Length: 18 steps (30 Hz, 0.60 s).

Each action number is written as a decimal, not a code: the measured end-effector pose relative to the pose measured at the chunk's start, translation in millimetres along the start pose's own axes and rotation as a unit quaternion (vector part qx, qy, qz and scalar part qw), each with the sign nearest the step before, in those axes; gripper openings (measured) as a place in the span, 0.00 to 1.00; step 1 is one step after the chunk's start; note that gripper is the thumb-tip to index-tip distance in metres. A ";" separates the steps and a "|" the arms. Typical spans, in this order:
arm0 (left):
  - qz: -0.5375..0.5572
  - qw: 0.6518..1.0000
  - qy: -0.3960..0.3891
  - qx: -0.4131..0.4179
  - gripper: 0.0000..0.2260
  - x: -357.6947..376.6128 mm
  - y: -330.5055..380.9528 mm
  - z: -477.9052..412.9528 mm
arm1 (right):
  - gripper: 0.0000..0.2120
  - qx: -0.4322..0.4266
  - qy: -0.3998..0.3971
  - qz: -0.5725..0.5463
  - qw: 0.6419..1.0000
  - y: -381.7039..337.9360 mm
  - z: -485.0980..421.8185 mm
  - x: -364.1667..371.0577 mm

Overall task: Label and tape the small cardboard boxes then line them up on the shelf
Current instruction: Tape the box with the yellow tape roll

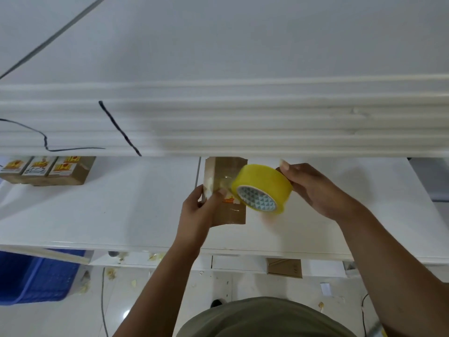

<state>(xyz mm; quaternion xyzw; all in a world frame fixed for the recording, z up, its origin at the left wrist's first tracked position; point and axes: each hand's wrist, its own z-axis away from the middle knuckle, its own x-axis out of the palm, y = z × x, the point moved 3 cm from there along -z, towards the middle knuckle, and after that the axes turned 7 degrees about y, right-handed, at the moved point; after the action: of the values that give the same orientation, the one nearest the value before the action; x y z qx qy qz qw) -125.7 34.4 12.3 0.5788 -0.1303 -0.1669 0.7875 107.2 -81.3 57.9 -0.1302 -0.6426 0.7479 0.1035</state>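
**Item in hand: one small box, taping under way**

1. Left hand (pixel 195 211): my fingers are curled round the left edge of the small cardboard box (pixel 232 216). The thumb lies on the front face beside the orange label (pixel 229 199).
2. Right hand (pixel 313 188): wrapped round the yellow tape roll (pixel 262 188), which sits against the box's front. A clear strip runs from roll to cardboard.
3. The box stands upright, lifted off the white table (pixel 97 210), with its top just under the front edge of the shelf (pixel 243 122).
4. Handling note: I judge the strip only partly laid. I would pin the tape end hard with the thumb and draw the roll straight along the face under even tension. Then smooth it as it goes (clear tape shows every crease).
5. Three labelled boxes (pixel 46 170) sit side by side on the table, far left.
6. Blue crate (pixel 36 276): below, on the left.
7. Flat cardboard piece (pixel 284 267): under the table edge.
8. Black cable (pixel 119 127): across the shelf front.
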 end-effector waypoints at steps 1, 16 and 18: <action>0.014 1.000 -0.009 -0.020 0.16 -2.9 1.2 -0.8 | 0.25 -0.019 -0.019 -0.024 0.999 -0.3 1.0 3.9; 0.208 0.961 -0.107 -0.146 0.23 -14.1 9.8 -1.9 | 0.25 -0.017 0.116 0.170 0.979 -5.6 -4.5 -13.7; 0.220 0.959 -0.109 -0.140 0.25 -14.0 8.5 -1.5 | 0.25 -0.014 0.110 0.172 0.979 -3.5 -5.3 -15.1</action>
<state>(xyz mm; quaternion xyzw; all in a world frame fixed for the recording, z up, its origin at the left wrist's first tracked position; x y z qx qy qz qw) -136.9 43.8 19.8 0.3983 -0.3145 -0.0681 0.8590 123.1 -80.7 61.5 -0.3220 -0.6057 0.7265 0.0412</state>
